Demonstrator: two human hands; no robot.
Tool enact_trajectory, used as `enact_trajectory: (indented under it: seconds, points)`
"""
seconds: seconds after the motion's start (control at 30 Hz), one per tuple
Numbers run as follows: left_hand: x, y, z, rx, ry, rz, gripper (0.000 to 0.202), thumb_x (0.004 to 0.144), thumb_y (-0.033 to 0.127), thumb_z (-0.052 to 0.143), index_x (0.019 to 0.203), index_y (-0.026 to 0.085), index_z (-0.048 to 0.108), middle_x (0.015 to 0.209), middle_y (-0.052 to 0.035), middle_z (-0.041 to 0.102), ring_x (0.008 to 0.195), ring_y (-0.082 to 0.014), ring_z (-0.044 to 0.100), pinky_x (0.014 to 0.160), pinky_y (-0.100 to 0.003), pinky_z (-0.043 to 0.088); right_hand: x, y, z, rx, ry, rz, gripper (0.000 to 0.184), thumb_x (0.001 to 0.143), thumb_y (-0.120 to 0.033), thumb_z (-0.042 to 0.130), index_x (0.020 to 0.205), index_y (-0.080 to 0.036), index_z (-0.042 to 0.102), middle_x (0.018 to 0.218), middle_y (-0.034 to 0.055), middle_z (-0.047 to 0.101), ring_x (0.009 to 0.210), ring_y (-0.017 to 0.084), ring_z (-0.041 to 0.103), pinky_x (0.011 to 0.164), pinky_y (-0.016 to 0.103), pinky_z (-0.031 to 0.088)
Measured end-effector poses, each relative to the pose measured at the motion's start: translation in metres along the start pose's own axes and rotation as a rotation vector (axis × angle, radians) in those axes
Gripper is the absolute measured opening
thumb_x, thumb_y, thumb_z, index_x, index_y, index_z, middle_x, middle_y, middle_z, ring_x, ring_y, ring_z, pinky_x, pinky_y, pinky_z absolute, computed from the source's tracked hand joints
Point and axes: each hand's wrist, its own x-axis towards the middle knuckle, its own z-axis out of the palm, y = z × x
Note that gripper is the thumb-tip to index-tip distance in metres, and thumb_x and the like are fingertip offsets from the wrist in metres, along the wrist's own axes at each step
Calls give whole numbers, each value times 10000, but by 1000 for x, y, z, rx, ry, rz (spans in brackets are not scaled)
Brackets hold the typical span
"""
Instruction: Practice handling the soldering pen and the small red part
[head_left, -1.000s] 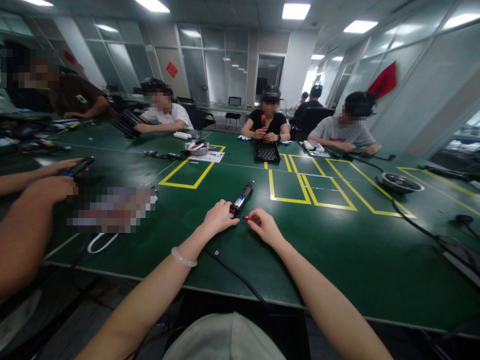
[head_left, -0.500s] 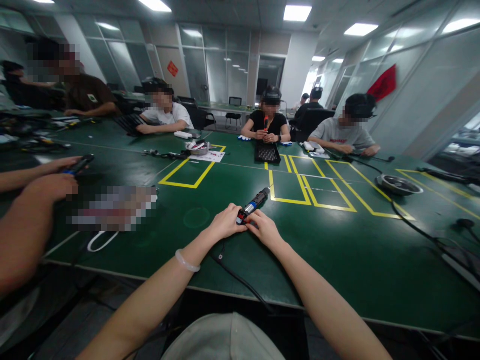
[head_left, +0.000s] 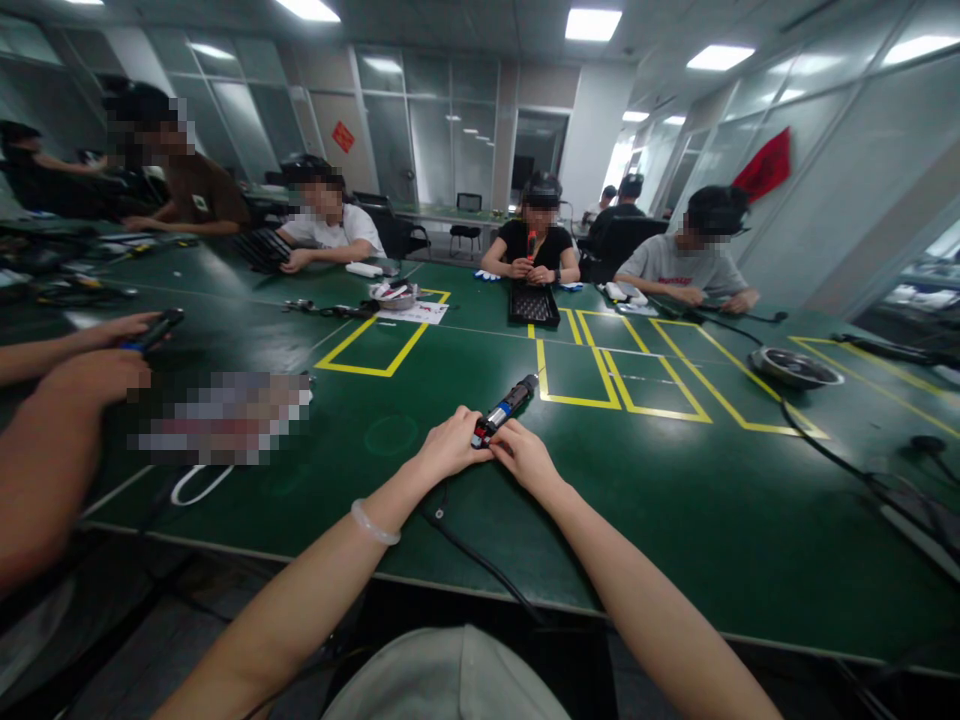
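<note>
Both my hands are on a slim black hand-held device (head_left: pixel 510 407) with a blue band, a silver section and red parts at its near end. It lies slantwise above the green table, its narrow tip pointing away to the right. My left hand (head_left: pixel 452 443) has its fingers closed round the near end from the left. My right hand (head_left: pixel 527 455) pinches at the same end from the right; the fingertips partly hide what they touch. A black cable (head_left: pixel 480 560) runs from beneath my hands over the table's near edge.
Yellow tape rectangles (head_left: pixel 581 402) mark the green table (head_left: pixel 675 520). At left, a neighbour's hands (head_left: pixel 97 380) hold a similar device beside a blurred-out item (head_left: pixel 225 415). A round metal-rimmed object (head_left: pixel 796 368) with a cable lies right. Co-workers sit opposite, one behind a black tray (head_left: pixel 533 304).
My hands and the device stay in almost the same place. The person in brown at the far left has leaned to the right. The view has shifted very slightly.
</note>
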Motion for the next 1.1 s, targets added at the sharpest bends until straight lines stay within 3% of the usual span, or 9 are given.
enact_trajectory:
  seconds: [0.3,0.53,0.67,0.93,1.1]
  points:
    - [-2,11,-4,15,18,-67,430,818,511,539,1125,213,488,1155,-101,509,999,-270,606,722,-336,478,-2,-4,-5,98,35,4,130,898,-203,518,917,-199,647,975,52,613,839,165,590,763,270,452]
    - [0,0,-9,45,49,-93,504,783,562,583,1145,223,494,1183,-106,509,1053,-283,584,760,-339,472,-3,4,-10,59,56,76,159,903,-213,501,958,-198,649,860,31,581,713,145,550,684,259,423]
    - [4,-28,-15,97,57,-185,547,791,593,550,1185,216,496,1205,-120,511,1057,-290,583,785,-356,474,-3,10,-11,68,66,79,159,901,-199,498,951,-196,649,853,27,576,697,135,537,689,256,421]
    - [8,-114,-36,127,76,-487,709,775,673,472,1288,183,471,1278,-174,483,1087,-340,574,827,-428,475,-4,7,-12,55,28,97,145,897,-193,510,914,-199,654,862,16,565,690,121,525,668,241,401]
    - [0,-153,-44,118,119,-636,746,769,702,435,1275,156,481,1278,-200,481,1099,-375,553,833,-478,471,-4,5,-14,51,24,105,144,894,-185,514,913,-196,656,860,13,564,694,117,525,675,238,400]
